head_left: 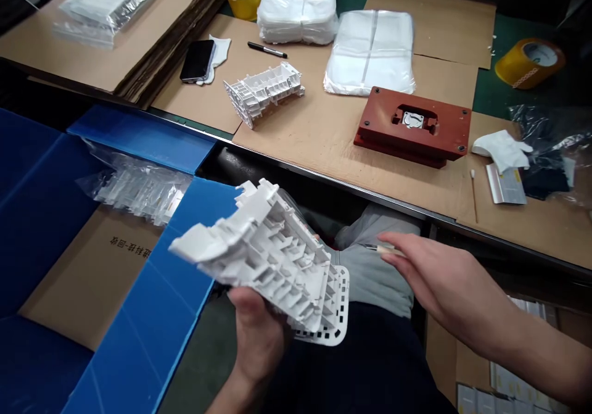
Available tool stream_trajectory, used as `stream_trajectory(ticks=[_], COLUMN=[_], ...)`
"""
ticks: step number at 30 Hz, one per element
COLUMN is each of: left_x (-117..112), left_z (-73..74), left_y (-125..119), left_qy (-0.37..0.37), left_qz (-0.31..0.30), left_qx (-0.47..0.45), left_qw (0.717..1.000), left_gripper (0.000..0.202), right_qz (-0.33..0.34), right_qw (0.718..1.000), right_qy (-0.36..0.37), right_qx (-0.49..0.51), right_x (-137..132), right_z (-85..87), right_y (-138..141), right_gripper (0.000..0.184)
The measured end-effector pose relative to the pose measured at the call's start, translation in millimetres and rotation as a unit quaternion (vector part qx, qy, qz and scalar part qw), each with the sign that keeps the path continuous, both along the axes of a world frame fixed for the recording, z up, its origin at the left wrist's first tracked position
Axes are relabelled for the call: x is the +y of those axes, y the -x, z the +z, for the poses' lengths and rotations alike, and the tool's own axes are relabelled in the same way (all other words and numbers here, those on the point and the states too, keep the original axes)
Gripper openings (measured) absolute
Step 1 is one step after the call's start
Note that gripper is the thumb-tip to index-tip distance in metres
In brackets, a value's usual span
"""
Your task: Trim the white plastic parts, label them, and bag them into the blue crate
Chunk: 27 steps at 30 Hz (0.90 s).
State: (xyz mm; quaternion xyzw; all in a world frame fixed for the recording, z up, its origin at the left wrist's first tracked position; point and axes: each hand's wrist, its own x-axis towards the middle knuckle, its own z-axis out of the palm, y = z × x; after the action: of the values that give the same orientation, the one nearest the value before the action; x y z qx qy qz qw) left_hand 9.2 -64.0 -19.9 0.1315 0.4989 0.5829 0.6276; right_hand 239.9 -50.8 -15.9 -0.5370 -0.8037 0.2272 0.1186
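Note:
My left hand (259, 334) grips a white molded plastic part (277, 247) from below, thumb on its near side. The part is tilted, its ribbed face turned up, with a slotted flat end plate at the right. To the right of it, my right hand (444, 272) pinches a slim pale-handled tool (386, 250) with a metal tip pointing left at the part. A gap shows between the tip and the part. On the bench beyond lies a similar white plastic part (266, 90).
A blue bin (152, 315) at the left holds bagged parts (139, 186). On the bench are a red-brown fixture block (416, 149), stacks of clear bags (370, 50), a phone (197, 61), a pen (267, 50), tape rolls (530, 62) and a cotton swab (474, 195). The bench edge (337, 182) runs ahead.

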Motion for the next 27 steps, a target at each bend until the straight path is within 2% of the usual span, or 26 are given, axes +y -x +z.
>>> stream_trajectory(ticks=[2,4,7,10,13,15,17,20,24,27], left_x=[8,13,15,17,21,24,26,26,23,20], left_z=[2.1,3.8,6.6,6.8,0.3,-8.0,-17.5,-28.1,-29.6,-25.4], left_y=[-1,-1,0,1,3,4,2,-3,-12,-16], left_qy=[0.004,0.025,0.052,0.046,0.072,0.122,0.167,0.199,0.212,0.230], left_qz=[-0.020,-0.038,-0.039,-0.047,-0.099,-0.149,-0.189,-0.222,-0.225,-0.216], left_qx=[-0.008,-0.025,-0.055,-0.090,-0.136,-0.185,-0.251,-0.352,-0.416,-0.406], left_qw=[1.000,0.999,0.996,0.994,0.983,0.964,0.934,0.887,0.855,0.858], left_gripper=[0.086,0.080,0.081,0.082,0.081,0.083,0.083,0.077,0.066,0.060], right_qz=[-0.064,-0.096,-0.110,-0.111,-0.107,-0.064,0.034,0.194,0.359,0.397], right_qw=[0.986,0.962,0.953,0.954,0.964,0.971,0.973,0.959,0.914,0.894], right_qy=[0.136,0.221,0.225,0.208,0.152,0.086,0.028,-0.027,-0.022,0.005], right_qx=[0.075,0.131,0.170,0.183,0.192,0.212,0.225,0.207,0.187,0.206], right_x=[0,0,-1,-2,0,4,12,28,45,49], right_z=[-7.4,-11.1,-13.1,-13.4,-11.3,-8.0,-3.5,4.2,13.9,17.2], right_y=[-1,1,5,6,4,3,4,11,27,37], right_gripper=[0.025,0.027,0.027,0.023,0.028,0.030,0.028,0.035,0.041,0.031])
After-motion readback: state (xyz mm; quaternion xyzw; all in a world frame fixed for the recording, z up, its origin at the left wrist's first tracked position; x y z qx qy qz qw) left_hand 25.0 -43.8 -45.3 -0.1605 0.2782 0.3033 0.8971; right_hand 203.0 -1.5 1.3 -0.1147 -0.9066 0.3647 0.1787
